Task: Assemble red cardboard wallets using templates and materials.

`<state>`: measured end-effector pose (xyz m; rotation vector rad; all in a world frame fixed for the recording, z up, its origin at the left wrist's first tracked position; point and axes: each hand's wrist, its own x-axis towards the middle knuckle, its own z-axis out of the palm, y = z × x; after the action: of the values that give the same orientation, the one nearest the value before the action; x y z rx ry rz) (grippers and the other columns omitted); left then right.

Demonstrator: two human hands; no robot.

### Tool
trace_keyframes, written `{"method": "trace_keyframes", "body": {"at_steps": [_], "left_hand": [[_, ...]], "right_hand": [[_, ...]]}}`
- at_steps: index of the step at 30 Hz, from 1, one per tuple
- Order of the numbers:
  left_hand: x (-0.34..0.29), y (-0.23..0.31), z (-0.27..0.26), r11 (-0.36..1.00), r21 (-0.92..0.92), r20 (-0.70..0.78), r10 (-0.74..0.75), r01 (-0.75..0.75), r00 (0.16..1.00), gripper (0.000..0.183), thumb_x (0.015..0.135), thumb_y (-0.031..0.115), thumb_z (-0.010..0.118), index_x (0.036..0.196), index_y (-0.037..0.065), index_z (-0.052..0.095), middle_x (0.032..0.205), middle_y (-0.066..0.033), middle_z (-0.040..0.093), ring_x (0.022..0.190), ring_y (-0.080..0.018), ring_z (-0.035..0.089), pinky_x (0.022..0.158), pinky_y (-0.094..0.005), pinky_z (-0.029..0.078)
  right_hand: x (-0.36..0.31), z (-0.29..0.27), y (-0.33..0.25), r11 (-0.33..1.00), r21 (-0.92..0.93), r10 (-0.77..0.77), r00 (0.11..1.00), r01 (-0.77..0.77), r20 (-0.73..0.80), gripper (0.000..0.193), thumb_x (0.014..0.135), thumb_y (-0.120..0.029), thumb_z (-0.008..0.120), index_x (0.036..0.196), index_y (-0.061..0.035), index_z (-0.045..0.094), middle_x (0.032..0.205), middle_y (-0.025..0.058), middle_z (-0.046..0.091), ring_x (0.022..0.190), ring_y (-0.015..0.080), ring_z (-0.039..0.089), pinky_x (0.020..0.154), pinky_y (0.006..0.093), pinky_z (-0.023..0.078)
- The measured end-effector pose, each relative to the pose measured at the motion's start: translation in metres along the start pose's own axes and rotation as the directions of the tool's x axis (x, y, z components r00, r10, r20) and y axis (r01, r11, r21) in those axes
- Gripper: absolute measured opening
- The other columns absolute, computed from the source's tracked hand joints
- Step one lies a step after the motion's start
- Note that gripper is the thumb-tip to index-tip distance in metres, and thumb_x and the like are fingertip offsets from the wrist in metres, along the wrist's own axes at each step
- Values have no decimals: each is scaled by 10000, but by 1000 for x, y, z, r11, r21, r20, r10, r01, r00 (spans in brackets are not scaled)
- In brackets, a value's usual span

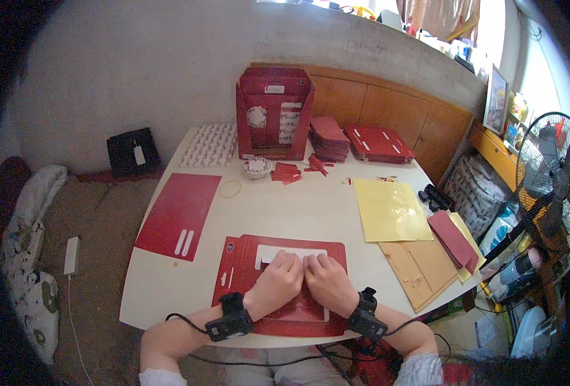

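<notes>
A flat red card package [239, 254] with a hang hole lies at the table's near edge, and a white panel [273, 249] shows on it. My left hand [278, 282] and my right hand [328, 280] meet over this panel, thumbs and fingertips drawn together almost touching. Both hands are closed in a pinch; whatever they hold is hidden behind the fingers. Each wrist wears a black strapped device with a cable. To the left lies a large red sheet [179, 215] with two white slots.
At the back stand a red display box [275, 116], small white pieces in rows [209, 145], a white coiled bundle [257, 167], dark red cards [329, 138] and stacked red packages [379, 143]. Yellow sheets [393, 210] and a brown cardboard piece [420, 273] lie right, before a black fan [558, 183].
</notes>
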<state>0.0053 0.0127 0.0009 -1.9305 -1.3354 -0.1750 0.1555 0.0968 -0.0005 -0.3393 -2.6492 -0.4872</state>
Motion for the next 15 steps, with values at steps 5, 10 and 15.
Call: {"method": "trace_keyframes", "body": {"at_steps": [5,10,15], "left_hand": [[-2,5,-1,988,-151,76,-11,22,997,196,751,143,567,849,-15,628,838,-112,567,864,-248,574,874,-366,463],[-5,5,-2,970,-234,147,-27,61,989,207,762,132,560,874,-33,617,828,-113,573,813,-244,596,795,-344,492],[-6,5,4,943,-318,98,-67,94,993,231,767,121,552,909,-52,608,836,-129,586,763,-260,613,698,-350,510]], "right_hand": [[0,-1,1,1000,22,-9,1000,9,-2,120,746,-133,557,766,-33,620,862,89,529,832,221,533,741,326,470],[-1,-5,1,999,44,-3,998,0,69,320,770,-109,548,1036,59,605,881,93,564,848,224,566,788,317,478],[-3,-7,0,999,48,6,998,-9,69,323,775,-105,550,1045,65,600,877,94,577,833,225,591,753,327,493]]}}
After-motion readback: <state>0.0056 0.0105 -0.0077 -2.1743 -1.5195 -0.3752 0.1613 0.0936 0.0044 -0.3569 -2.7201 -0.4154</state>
